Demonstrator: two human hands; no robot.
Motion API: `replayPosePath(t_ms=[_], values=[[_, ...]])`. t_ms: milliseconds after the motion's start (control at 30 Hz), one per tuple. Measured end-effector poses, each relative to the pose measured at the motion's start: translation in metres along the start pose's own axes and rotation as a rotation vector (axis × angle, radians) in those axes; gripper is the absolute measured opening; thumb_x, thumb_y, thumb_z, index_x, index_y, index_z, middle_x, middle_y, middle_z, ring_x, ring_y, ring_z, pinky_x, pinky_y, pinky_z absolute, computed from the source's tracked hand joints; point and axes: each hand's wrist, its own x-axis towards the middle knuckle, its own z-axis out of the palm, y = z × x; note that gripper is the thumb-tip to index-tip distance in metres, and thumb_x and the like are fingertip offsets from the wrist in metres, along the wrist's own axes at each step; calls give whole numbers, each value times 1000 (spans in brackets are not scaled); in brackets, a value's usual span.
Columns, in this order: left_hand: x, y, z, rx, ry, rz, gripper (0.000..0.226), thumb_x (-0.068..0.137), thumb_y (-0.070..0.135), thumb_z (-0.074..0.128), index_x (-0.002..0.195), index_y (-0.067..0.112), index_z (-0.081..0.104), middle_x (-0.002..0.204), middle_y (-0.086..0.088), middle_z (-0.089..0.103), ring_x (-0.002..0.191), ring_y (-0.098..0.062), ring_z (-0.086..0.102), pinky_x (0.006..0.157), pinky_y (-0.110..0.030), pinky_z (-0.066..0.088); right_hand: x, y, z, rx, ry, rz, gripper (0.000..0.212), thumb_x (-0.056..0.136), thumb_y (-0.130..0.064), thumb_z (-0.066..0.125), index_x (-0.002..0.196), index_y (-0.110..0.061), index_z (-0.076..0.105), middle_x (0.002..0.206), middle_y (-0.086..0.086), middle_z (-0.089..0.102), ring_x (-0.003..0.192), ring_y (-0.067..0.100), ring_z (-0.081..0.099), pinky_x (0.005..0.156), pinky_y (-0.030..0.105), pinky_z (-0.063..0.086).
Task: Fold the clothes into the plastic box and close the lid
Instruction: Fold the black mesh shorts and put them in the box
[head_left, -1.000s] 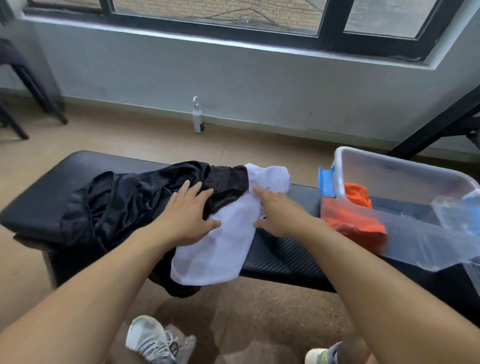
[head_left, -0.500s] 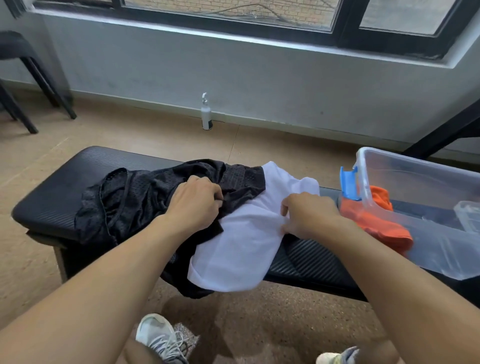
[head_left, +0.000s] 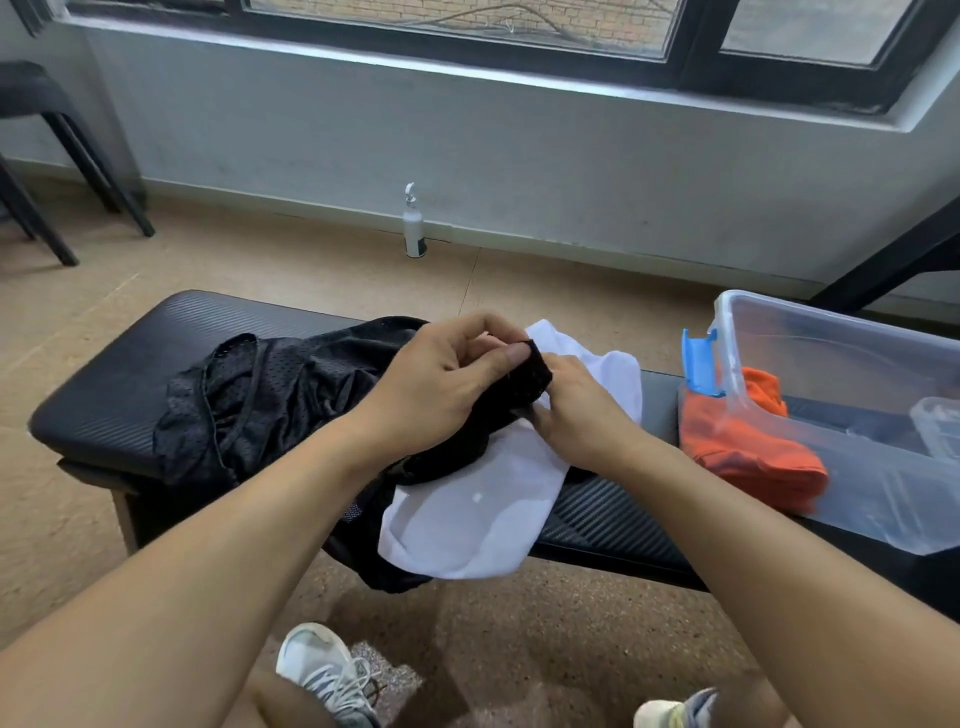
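A black mesh garment (head_left: 260, 395) lies crumpled on the left half of the black bench (head_left: 104, 379). My left hand (head_left: 441, 389) pinches one edge of it, lifted above the bench. My right hand (head_left: 576, 410) grips the same black edge from below, over a white garment (head_left: 483, 509) that drapes off the bench's front. The clear plastic box (head_left: 831, 338) with a blue latch (head_left: 698, 364) stands at the right, holding a folded orange garment (head_left: 748, 452).
A white bottle (head_left: 414, 228) stands on the floor by the wall. Black chair legs (head_left: 78, 171) are at the far left, a black frame at the far right. My shoes (head_left: 327, 675) rest on the floor below the bench.
Both hands went from pressing flat on the clothes to closing on the black garment's edge and lifting it over the white one. The view shifted right.
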Motion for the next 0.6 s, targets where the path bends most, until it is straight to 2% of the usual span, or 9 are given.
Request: replayPosePath(t_ms=[100, 133, 200, 233, 300, 467, 533, 600], values=[[4, -8, -5, 121, 148, -23, 15, 102, 31, 57, 100, 24, 71, 94, 6, 77, 88, -7, 71, 80, -24, 54, 1, -11, -13, 218, 218, 213, 17, 100, -9, 45, 93, -15, 59, 84, 9, 67, 82, 23, 64, 78, 42, 54], [6, -12, -7, 191, 213, -26, 14, 102, 30, 57, 102, 26, 70, 99, 10, 75, 93, -3, 69, 84, -21, 53, 3, -15, -20, 350, 326, 242, 17, 100, -6, 42, 95, -15, 56, 84, 9, 67, 80, 21, 65, 77, 39, 56], [9, -17, -13, 310, 274, -30, 17, 98, 23, 61, 112, 30, 66, 110, 17, 70, 106, 3, 63, 94, -21, 51, 5, -28, -37, 557, 508, 258, 21, 99, 3, 38, 95, -13, 51, 78, -1, 63, 71, 8, 62, 68, 25, 55], [10, -21, -16, 356, 256, -28, 25, 95, 22, 64, 118, 31, 64, 117, 19, 67, 112, 3, 60, 100, -24, 49, 5, -34, -47, 602, 589, 243, 23, 98, 4, 38, 94, -14, 51, 75, -5, 61, 67, 4, 59, 65, 21, 51], [11, -24, -18, 460, 183, -23, 41, 91, 25, 70, 130, 33, 59, 126, 17, 62, 120, -2, 55, 106, -29, 45, 3, -41, -59, 655, 719, 206, 26, 95, 3, 40, 89, -20, 51, 73, -11, 58, 66, 3, 53, 63, 21, 46], [12, -32, -10, 724, 69, -75, 83, 78, 41, 81, 150, 29, 41, 140, 3, 55, 132, -17, 43, 115, -40, 35, 1, -48, -72, 782, 877, 206, 20, 98, -9, 49, 88, -26, 54, 67, -19, 59, 67, 6, 53, 67, 28, 45], [13, -38, -10, 717, 30, -122, 86, 76, 50, 78, 150, 30, 41, 142, 2, 54, 135, -19, 43, 115, -45, 37, 1, -51, -79, 860, 939, 174, 14, 94, -12, 51, 90, -24, 56, 71, -15, 60, 71, 9, 54, 71, 30, 45], [15, -42, -11, 662, -11, -131, 76, 76, 55, 75, 144, 36, 48, 135, 6, 57, 130, -18, 48, 110, -46, 43, 0, -54, -89, 917, 1045, 128, 12, 93, -11, 50, 90, -22, 55, 73, -13, 59, 69, 6, 54, 69, 25, 46]])
